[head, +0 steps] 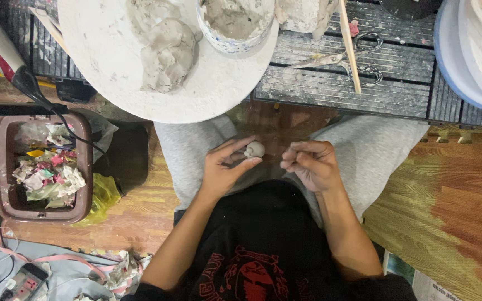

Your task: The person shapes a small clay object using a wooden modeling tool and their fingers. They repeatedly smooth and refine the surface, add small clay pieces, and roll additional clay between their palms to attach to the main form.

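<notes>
Item one: my left hand (225, 167), over my lap, fingers curled around a small grey clay piece (254, 149) pinched between thumb and fingertips at the hand's far right edge. The piece is rounded, pale, and sits above the gap between my knees.

Item two: my right hand (311, 164), just right of the clay piece and not touching it, fingers bunched loosely together with the tips pressed toward the thumb; whether a scrap of clay sits between them I cannot tell.

Item three: grey trousers (191, 150) on both knees, black printed top (258, 262) nearest the camera.

Item four: round white board (112, 61), far left of my hands, overhanging a dark slatted table (330, 78). On it lies a lump of grey clay (165, 53), and at its right rim stands a patterned bowl (235, 28) holding more clay.

Item five: scissors (341, 61) lying on the table, with a wooden stick (350, 47) laid across them.

Item six: stacked blue and white basins (470, 50), far right.

Item seven: brown waste bin (43, 167) on the floor to the left, filled with crumpled paper and wrappers, a black cable (62, 120) running over its far edge.

Item eight: wooden floor (458, 206), right side.
</notes>
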The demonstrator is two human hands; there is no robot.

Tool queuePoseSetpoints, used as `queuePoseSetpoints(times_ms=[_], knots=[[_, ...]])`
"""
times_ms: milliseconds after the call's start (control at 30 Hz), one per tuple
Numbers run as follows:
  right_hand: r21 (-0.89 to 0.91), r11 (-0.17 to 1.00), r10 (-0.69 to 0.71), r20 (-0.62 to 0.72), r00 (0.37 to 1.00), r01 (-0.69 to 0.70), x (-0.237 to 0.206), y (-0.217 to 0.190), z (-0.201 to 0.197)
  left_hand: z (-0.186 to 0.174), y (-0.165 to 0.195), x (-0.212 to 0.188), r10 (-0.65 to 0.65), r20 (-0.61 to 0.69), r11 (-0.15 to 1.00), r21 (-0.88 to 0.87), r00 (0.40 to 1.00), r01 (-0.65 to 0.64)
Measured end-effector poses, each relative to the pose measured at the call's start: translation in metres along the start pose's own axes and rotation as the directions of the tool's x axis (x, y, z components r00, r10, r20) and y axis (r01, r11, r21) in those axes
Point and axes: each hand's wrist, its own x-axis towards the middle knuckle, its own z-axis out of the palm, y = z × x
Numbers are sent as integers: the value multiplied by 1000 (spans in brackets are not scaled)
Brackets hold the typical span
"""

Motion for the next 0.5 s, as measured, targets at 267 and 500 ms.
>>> queuePoseSetpoints(times_ms=[267, 500], knots=[[199, 978, -103, 173, 979, 67, -1, 6, -5, -1, -6, -2, 17, -12, 997, -72, 1000, -17], [-149, 985, -78, 63, 995, 86, -19, -7, -9, -3, 7, -20, 50, 2, 998, -49, 999, -49]])
